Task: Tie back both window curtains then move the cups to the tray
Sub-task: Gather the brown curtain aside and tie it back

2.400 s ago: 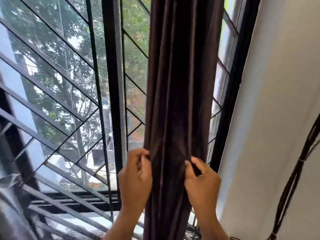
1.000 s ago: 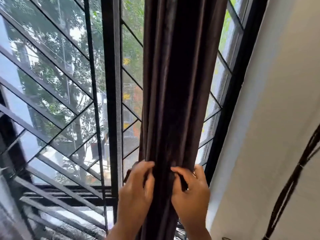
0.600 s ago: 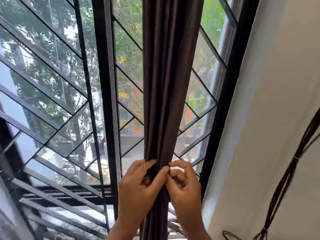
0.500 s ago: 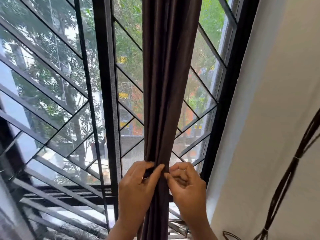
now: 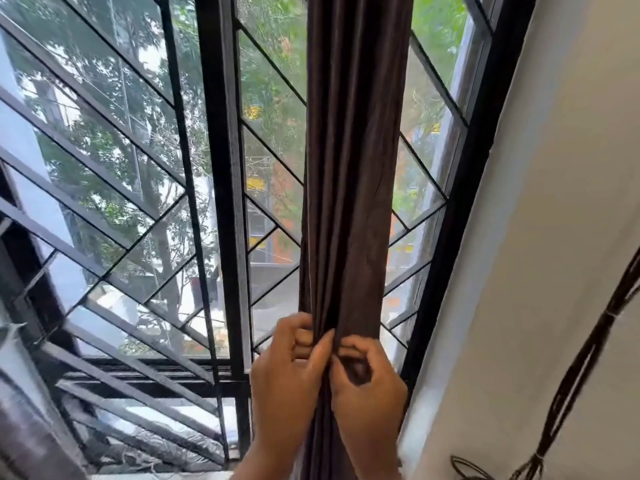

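Observation:
A dark brown curtain (image 5: 349, 161) hangs gathered into a narrow bundle in front of the right window pane. My left hand (image 5: 287, 379) grips the bundle from its left side, thumb pressed across the front folds. My right hand (image 5: 367, 379) grips it from the right at the same height, fingers curled around a dark strip of fabric. The two hands touch at the front of the bundle. No cups or tray are in view.
The window (image 5: 214, 188) has a black frame and a diagonal metal grille, with trees and buildings outside. A white wall (image 5: 554, 237) stands to the right, with dark cables (image 5: 581, 368) hanging along it. Another curtain's edge (image 5: 24, 434) shows at the lower left.
The curtain has been squeezed from a wide spread into a tight bundle. Both hands have come together from its two sides until their fingers meet at the front.

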A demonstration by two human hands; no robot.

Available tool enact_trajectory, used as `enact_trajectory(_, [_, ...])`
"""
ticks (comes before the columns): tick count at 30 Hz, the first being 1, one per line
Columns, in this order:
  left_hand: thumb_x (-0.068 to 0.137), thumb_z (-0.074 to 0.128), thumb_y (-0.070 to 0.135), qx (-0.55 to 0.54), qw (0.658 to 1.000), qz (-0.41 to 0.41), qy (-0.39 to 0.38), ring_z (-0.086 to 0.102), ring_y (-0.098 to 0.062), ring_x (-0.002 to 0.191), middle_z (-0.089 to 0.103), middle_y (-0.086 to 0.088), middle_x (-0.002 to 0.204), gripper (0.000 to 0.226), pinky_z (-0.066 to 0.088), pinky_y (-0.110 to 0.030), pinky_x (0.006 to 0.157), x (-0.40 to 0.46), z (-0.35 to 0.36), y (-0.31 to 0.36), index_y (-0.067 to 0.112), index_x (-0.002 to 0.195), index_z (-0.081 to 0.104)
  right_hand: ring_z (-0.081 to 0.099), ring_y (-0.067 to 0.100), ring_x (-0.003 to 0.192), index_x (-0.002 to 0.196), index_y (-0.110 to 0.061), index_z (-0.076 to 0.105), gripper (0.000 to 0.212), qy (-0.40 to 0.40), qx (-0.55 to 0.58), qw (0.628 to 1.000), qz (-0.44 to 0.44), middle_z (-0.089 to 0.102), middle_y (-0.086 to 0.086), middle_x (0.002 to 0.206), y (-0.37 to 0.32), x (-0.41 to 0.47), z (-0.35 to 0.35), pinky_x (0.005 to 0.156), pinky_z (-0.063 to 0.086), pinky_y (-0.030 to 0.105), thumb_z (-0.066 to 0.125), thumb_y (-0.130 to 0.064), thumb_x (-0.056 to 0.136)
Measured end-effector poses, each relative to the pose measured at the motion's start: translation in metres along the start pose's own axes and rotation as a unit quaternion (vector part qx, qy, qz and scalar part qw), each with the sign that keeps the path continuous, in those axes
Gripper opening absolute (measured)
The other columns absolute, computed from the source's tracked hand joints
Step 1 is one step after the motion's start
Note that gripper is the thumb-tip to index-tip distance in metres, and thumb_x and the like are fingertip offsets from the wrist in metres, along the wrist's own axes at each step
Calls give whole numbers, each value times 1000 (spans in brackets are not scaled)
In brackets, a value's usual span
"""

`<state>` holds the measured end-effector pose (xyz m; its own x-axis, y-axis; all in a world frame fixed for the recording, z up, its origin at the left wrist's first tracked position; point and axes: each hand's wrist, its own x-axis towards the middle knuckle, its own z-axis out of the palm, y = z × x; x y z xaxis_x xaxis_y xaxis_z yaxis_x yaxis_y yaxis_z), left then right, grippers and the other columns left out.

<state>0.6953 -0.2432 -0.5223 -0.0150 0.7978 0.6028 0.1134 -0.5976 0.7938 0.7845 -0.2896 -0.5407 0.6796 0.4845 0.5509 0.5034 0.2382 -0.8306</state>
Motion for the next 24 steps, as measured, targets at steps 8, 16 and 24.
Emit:
enact_trajectory(8, [81, 94, 34, 35, 999, 6, -17, 66, -4, 81, 63, 20, 93, 36, 48, -8, 70, -8, 6, -10, 41, 87, 59, 72, 8, 73, 86, -2, 74, 24, -209, 209, 947, 128, 76, 2, 82, 22, 9, -14, 67, 55, 18, 79, 18, 75])
enact_trajectory(16, [88, 89, 22, 4, 996, -76, -36, 68, 5, 66, 75, 20, 77, 23, 51, -13, 64, -27, 19, -28, 33, 92, 70, 58, -4, 129, 140, -29, 59, 80, -205, 124, 963, 123, 64, -14, 140, 50, 86, -18, 98, 51, 27, 78, -1, 67])
enact_trajectory(24, [91, 72, 56, 128, 991, -19, -44, 65, -10, 94, 65, 25, 91, 20, 50, -45, 88, -20, 26, -44, 38, 100, 73, 76, 28, 93, 101, -8, 81, 36, -434, 135, 875, 168, 81, 20, 101, 39, 129, 29, 86, 62, 45, 62, 15, 81])
